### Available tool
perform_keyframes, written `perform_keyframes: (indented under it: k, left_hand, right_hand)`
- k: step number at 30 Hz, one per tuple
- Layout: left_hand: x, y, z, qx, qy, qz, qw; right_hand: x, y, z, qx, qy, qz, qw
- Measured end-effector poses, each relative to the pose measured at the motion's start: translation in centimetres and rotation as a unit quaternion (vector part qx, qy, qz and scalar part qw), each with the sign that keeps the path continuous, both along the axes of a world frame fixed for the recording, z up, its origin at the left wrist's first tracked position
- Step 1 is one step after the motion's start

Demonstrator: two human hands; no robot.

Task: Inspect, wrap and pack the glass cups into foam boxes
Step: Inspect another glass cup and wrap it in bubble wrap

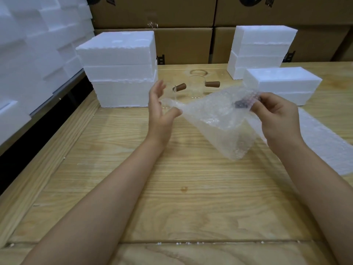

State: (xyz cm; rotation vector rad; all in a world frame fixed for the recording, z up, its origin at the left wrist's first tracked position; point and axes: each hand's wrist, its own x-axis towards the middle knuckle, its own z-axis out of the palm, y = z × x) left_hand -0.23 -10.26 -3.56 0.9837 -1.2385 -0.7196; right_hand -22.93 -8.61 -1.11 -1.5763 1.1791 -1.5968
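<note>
A sheet of bubble wrap (pixel 217 119) hangs above the wooden table (pixel 172 207), loosely folded around a glass cup whose brown handle (pixel 241 104) shows through it. My right hand (pixel 277 115) pinches the wrap at that handle. Fingers straight, my left hand (pixel 160 109) has its thumb touching the wrap's left corner. Behind them, two bare glass cups stand on the table, one with a brown handle (pixel 180 87) just past my left fingers, the other (pixel 196 87) to its right.
Stacked white foam boxes stand at back left (pixel 118 69), back right (pixel 261 50) and right (pixel 284 83). More bubble wrap (pixel 328 146) lies at the table's right edge. Cardboard boxes (pixel 183 44) line the back; foam pieces (pixel 34 54) pile up on the left.
</note>
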Motion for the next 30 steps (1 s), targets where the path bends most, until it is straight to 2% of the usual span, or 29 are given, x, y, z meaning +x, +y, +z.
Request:
perform_keyframes:
  k: [2, 5, 8, 13, 17, 20, 22, 26, 30]
  left_hand:
    - [0.9, -0.6, -0.3, 0.055, 0.037, -0.041, 0.997]
    - [1.2, -0.9, -0.4, 0.077, 0.063, -0.159, 0.982]
    - [0.8, -0.6, -0.5, 0.101, 0.085, -0.25, 0.959]
    - [-0.1, 0.0, -0.4, 0.124, 0.029, -0.272, 0.954]
    - [-0.7, 0.4, 0.0, 0.14, 0.054, -0.253, 0.956]
    - [-1.6, 1.2, 0.5, 0.142, 0.094, -0.251, 0.953]
    - [-2.2, 1.6, 0.9, 0.157, 0.153, -0.247, 0.944]
    - [-2.6, 2.0, 1.3, 0.166, 0.246, -0.248, 0.922]
    - [-2.7, 2.1, 1.3, 0.154, 0.282, -0.253, 0.912]
  right_hand:
    - [-0.3, -0.1, 0.1, 0.023, -0.044, 0.015, 0.999]
    - [-0.3, -0.2, 0.0, 0.068, -0.094, 0.047, 0.992]
    - [0.0, -0.3, -0.1, 0.107, -0.106, 0.062, 0.987]
    - [0.7, -0.2, -0.2, 0.192, -0.187, 0.064, 0.961]
    - [2.0, -0.2, -0.4, 0.273, -0.235, 0.073, 0.93]
    - [3.1, 0.2, -0.5, 0.263, -0.278, 0.103, 0.918]
    - [3.8, 0.6, -0.8, 0.24, -0.268, 0.122, 0.925]
    - [4.7, 0.9, -1.1, 0.183, -0.182, 0.053, 0.965]
    - [5.3, 1.3, -1.0, 0.161, -0.13, 0.033, 0.978]
